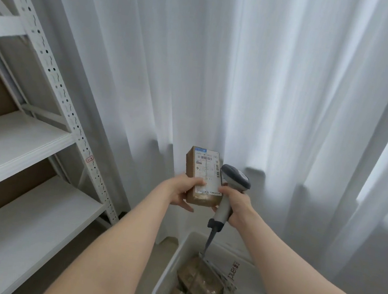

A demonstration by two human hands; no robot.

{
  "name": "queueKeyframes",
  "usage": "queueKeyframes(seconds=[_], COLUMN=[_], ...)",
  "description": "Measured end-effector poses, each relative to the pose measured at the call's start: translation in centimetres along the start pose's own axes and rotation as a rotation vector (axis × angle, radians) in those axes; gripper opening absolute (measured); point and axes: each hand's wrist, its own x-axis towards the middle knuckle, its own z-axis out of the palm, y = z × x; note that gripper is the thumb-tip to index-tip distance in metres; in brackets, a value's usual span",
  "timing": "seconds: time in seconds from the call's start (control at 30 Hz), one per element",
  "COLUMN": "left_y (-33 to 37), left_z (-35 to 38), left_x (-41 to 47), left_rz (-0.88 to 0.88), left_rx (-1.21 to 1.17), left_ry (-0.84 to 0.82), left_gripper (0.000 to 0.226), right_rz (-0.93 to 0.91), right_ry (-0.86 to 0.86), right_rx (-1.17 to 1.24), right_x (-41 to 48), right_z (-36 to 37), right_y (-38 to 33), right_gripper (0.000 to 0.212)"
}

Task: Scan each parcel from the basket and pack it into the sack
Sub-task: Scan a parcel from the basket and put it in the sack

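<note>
My left hand (183, 191) grips a small brown cardboard parcel (203, 170) by its lower end and holds it upright in front of me, its white shipping label with barcodes facing me. My right hand (234, 205) grips the handle of a grey barcode scanner (234, 177), whose head sits right beside the parcel's right edge. The scanner's dark cable hangs down into a white basket (171, 265) at the lower middle. In the basket lie brown taped parcels (201, 285) and a white box with printed letters (242, 275). No sack is in view.
A white metal shelving rack (38, 150) with bare shelf boards fills the left side; brown cardboard shows behind its shelves. White curtains (247, 79) hang across the whole background. The basket stands on the floor close to the curtain.
</note>
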Motion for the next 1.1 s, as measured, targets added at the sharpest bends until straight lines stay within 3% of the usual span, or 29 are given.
queueKeyframes(seconds=[0.13,0.33,1.1], left_y=[-0.9,-1.4,-2.5], left_z=[-0.2,0.2,-0.7], left_x=[0.4,0.7,0.6], left_rz=[0.052,0.052,0.01], left_rx=[-0.057,-0.042,-0.004], left_ry=[0.123,0.248,0.339], left_gripper=[0.034,0.034,0.026], right_rz=[-0.087,-0.092,-0.029], right_ry=[0.043,-0.034,-0.075], right_rx=[-0.143,-0.189,-0.311], right_x=[-0.3,-2.1,-4.5], right_z=[-0.3,0.5,3.0], right_y=[-1.0,-2.3,-3.7], right_gripper=[0.015,0.004,0.01])
